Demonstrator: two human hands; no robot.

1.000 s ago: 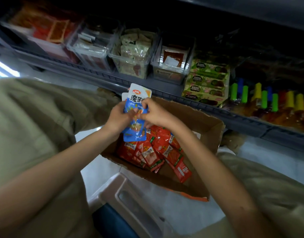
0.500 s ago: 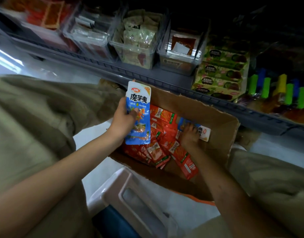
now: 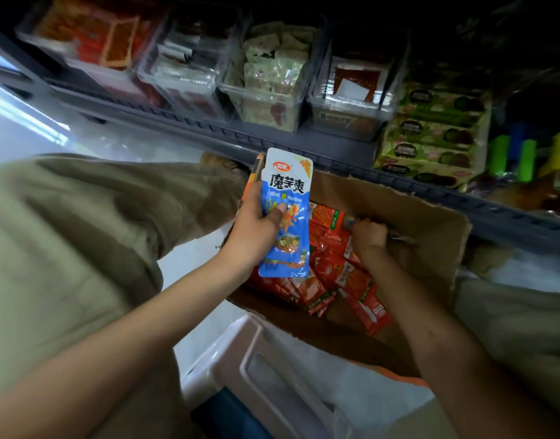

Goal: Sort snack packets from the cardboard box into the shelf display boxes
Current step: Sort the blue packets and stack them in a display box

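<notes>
A: What does the left hand (image 3: 256, 229) have?

B: A blue packet (image 3: 286, 217), held upright over the near-left edge of the cardboard box (image 3: 430, 236). The fingers are wrapped round its left side and the thumb presses flat on its front. At least one more packet seems stacked behind it; an orange edge shows at about ten o'clock of the blue one.

A: And the right hand (image 3: 369, 237)?

B: It is down inside the box, at about three o'clock from the blue packet. Its fingers are curled tight round something small at the far side of the heap, but I cannot tell what it is.

A: What lies in the box?

B: A heap of red packets (image 3: 332, 277), filling the left and middle of the floor of the box, just beside and under the right hand.

A: Where are the display boxes?

B: On the shelf (image 3: 351, 163) at twelve o'clock: four clear tubs in a row. The third from the left, the tub of pale green packets (image 3: 272, 80), stands straight above the blue packet. At two o'clock sits a stack of green cartons (image 3: 430, 137).
</notes>
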